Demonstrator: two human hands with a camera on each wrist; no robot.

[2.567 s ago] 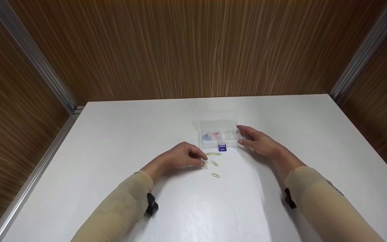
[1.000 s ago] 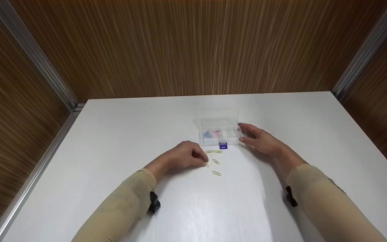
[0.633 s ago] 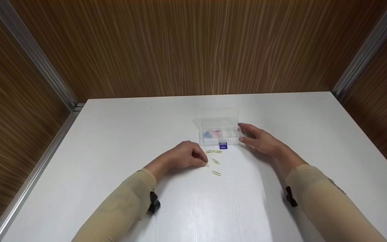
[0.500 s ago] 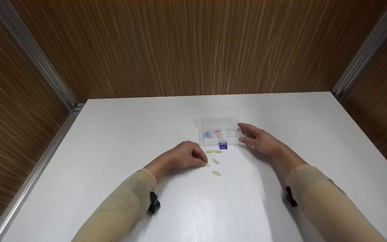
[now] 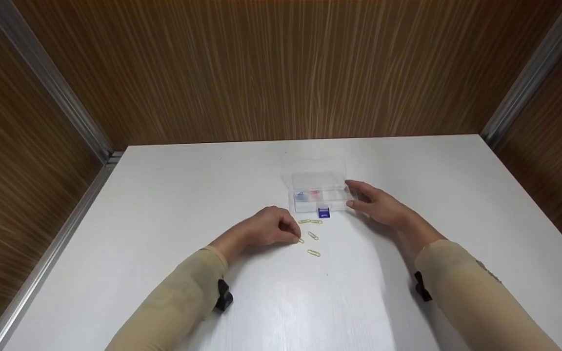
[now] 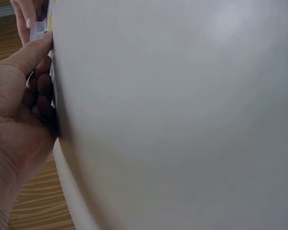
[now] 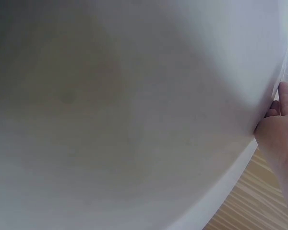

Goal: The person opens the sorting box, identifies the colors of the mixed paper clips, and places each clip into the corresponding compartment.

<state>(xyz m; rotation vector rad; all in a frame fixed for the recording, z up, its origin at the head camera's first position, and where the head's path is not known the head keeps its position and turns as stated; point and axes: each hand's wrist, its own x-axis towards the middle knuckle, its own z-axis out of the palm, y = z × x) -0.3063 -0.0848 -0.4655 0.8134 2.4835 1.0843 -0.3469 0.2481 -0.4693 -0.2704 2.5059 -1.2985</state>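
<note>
Paperclips (image 5: 312, 236) sit loose on the white bench (image 5: 164, 219) just near of the clear box (image 5: 319, 195), left hand (image 5: 266, 229) pinching one off the surface, right hand (image 5: 376, 204) relaxed, steadying the box's right end, so slide-then-lift probably beats pinching it flat.

A compartment box (image 5: 319, 194) sits on the bench (image 5: 164, 204), a little beyond its middle, with its lid lying open behind it. Two small items lie in its left compartments. Touching the box's near edge stands a binder clip (image 5: 323, 213). In front of that, four paper clips (image 5: 313, 236) lie scattered on the bench, one just before the binder clip, the rest nearer the person. The left hand (image 5: 266, 229) rests on the bench at the left of the paper clips, fingertips touching one. The right hand (image 5: 376, 204) lies right of the box, fingers at its right end. Wall panels stand behind and beside the bench.
</note>
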